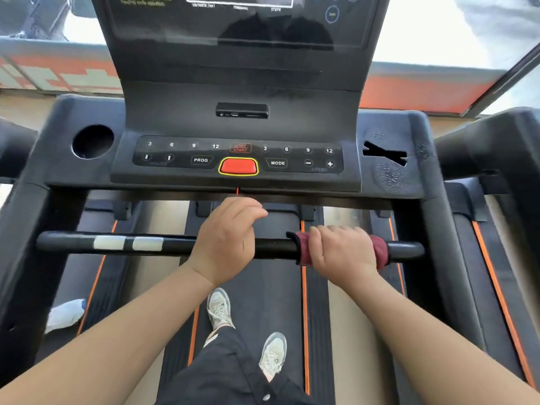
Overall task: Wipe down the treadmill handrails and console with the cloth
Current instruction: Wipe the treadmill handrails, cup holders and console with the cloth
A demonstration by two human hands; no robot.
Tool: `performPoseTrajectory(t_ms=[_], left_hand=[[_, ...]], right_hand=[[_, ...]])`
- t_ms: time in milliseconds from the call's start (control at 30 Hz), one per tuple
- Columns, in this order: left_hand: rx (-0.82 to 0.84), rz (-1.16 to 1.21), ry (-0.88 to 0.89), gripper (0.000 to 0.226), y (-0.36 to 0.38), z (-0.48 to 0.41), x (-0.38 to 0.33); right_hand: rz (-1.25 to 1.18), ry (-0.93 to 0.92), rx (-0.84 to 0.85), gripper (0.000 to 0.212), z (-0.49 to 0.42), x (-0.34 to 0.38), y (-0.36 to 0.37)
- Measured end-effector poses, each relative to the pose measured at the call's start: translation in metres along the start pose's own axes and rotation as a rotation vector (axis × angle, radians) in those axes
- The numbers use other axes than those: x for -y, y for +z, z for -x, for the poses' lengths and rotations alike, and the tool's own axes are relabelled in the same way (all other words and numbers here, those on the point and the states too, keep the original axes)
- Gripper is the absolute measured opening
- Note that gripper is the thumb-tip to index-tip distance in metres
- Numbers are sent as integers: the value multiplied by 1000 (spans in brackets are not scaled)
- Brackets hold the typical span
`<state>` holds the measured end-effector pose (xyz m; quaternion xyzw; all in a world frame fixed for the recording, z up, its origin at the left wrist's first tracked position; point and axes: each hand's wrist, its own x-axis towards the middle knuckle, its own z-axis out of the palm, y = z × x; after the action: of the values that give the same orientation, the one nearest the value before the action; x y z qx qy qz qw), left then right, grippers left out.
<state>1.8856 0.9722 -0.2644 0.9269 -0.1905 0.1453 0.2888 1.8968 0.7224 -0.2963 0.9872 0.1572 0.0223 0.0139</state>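
Note:
A black horizontal handrail (175,244) with two silver sensor patches crosses in front of me below the grey console (239,118). A dark red cloth (380,249) is wrapped over the bar's right part, and my right hand (342,252) grips the bar through it. My left hand (228,235) hovers over the bar's middle with its fingers loosely curled and relaxed, holding nothing. The console's button panel carries a red stop button (238,166).
Grey side arms (432,176) frame the console, with a round cup hole (93,141) at left and a cracked recess (385,153) at right. The treadmill belt (263,287) and my shoes lie below. Another treadmill (502,159) stands at right, a white shoe (65,314) at left.

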Motion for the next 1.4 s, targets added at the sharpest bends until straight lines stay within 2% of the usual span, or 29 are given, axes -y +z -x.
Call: performPoseTrajectory(t_ms=[100,167,267,333,433,533,600,733,867,1033,1100,1167,1267,1333,1400], left_hand=[[25,29,40,34,16,-3,-16],[58,48,52,32,26,-7,-27],[120,71,37,33,36,-11,-40],[137,73,10,37,39,-13,-44],[126,66,-46,41,40,-19,-45],[120,74,-73,50,42,-30,-51],[122,87,-61,49,46,-36,-55],[162,129,-42,45,63,-43,-67],[208,148,-10,50,69,-40,-71],[178,93,-108,48,51,-26,-47],[165,81,-149,48,44,-21,-38],[150,78,-181,49,37,-17,-33],[136,68,-226,48,25,-15,-24],[115,65,-249,49,15,-13,-19],[86,53,-275,51,6,-11,-16]], right_hand=[[84,37,-28,36,23,-71,-6],[107,60,-56,37,29,-87,-2],[77,248,-147,37,22,-64,4],[62,295,-177,33,15,-35,7],[-62,220,-207,33,6,19,9],[-157,30,-198,35,7,40,11],[-148,-33,-189,38,13,10,13],[-47,62,-228,42,35,-85,10],[-20,86,-276,40,41,-109,12],[-40,322,-302,43,27,-74,19],[-50,346,-294,43,20,-51,17],[-81,309,-291,41,11,-20,15],[-176,222,-192,38,-2,53,10],[-163,114,-103,31,-11,97,6],[-149,9,-90,25,-18,113,4]])
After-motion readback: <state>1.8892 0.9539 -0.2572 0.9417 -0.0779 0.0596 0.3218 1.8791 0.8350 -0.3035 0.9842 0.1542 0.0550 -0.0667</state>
